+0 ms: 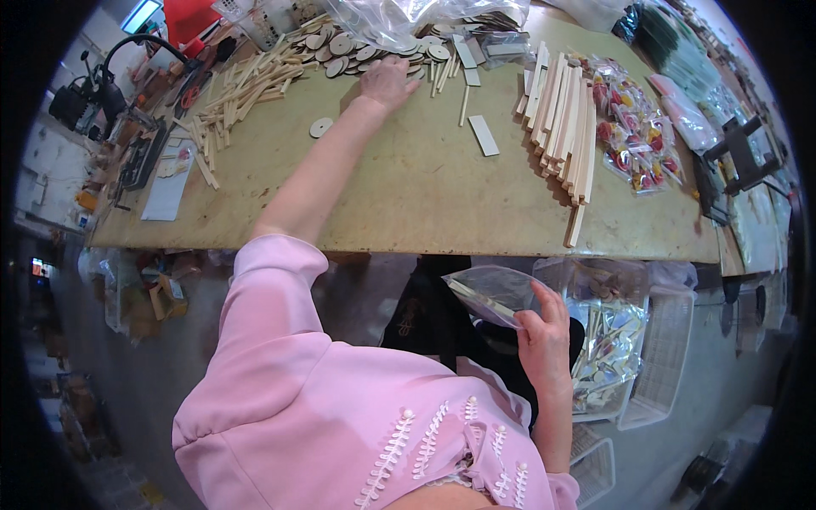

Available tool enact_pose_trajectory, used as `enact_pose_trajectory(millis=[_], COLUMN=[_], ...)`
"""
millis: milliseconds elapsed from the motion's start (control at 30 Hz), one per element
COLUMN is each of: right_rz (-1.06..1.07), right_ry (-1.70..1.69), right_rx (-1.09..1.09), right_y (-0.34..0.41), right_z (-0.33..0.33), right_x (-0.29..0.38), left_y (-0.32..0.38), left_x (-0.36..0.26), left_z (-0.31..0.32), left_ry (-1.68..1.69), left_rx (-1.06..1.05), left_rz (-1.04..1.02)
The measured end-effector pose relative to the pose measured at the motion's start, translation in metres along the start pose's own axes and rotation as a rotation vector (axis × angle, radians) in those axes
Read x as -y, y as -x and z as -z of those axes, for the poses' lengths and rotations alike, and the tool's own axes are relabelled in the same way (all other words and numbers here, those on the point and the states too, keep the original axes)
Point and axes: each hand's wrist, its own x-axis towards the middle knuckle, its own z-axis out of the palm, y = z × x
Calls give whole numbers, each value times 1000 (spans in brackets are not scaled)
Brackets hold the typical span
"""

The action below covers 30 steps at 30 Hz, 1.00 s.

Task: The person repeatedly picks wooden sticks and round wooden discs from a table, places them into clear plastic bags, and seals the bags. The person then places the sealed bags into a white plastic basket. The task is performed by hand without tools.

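My left hand [386, 84] reaches across the table to the near edge of a pile of round wooden discs [341, 44]. Its fingertips are among the discs, and whether they pinch one is hidden. Down by my lap, my right hand [544, 331] grips the edge of a clear plastic bag [503, 290] between thumb and fingers. Pale thin sticks [481, 299] show inside that bag. Beside the pile lie short round dowels [444, 76] and pale rectangular strips [466, 60]. One single strip [484, 135] and one disc with a centre hole [320, 127] lie apart.
Square wooden sticks [561, 121] are stacked at right, beside small bags of red and yellow parts [637, 127]. Loose sticks [248, 89] heap at left. A plastic crate [602, 357] of filled bags stands below the table's front edge [395, 250]. A phone holder [743, 156] rises at far right.
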Motion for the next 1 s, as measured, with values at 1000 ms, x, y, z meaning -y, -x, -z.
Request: enact_pose_trajectory(millis=[1000], right_rz=[17], right_ry=[-20], right_rx=[-42], right_y=[14], right_z=[2], right_x=[-8], left_y=[83], left_x=[-41], left_z=[76], left_ry=[801], left_rx=[107], left_rz=[59])
